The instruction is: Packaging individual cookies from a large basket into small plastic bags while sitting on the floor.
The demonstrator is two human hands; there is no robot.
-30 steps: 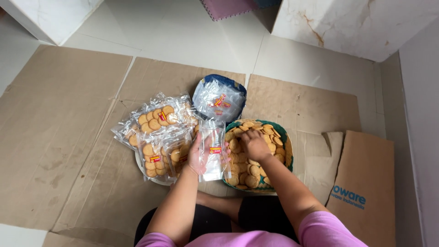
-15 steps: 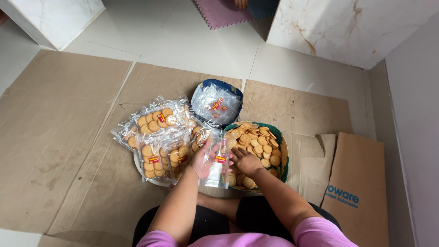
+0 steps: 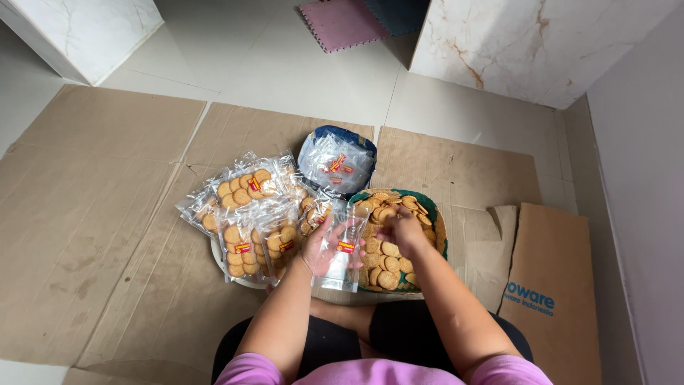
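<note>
- Clear plastic bag (image 3: 343, 251) with a small red-and-yellow label sits in front of the person's lap, held upright-ish, long axis running away from the body, mouth at the far end.
- Left of it: a pile of filled cookie packs (image 3: 249, 217) on a white plate (image 3: 226, 274).
- Left hand (image 3: 322, 251) is behind the bag, fingers wrapped round it (so that grip is closed on the bag).
- Just right of the bag's mouth, the right hand (image 3: 402, 227) hovers over the green basket (image 3: 436, 214) of round cookies; fingers bunched, can't tell if there's a cookie in them.
- Further back, a stack of empty bags (image 3: 336, 162).
</note>
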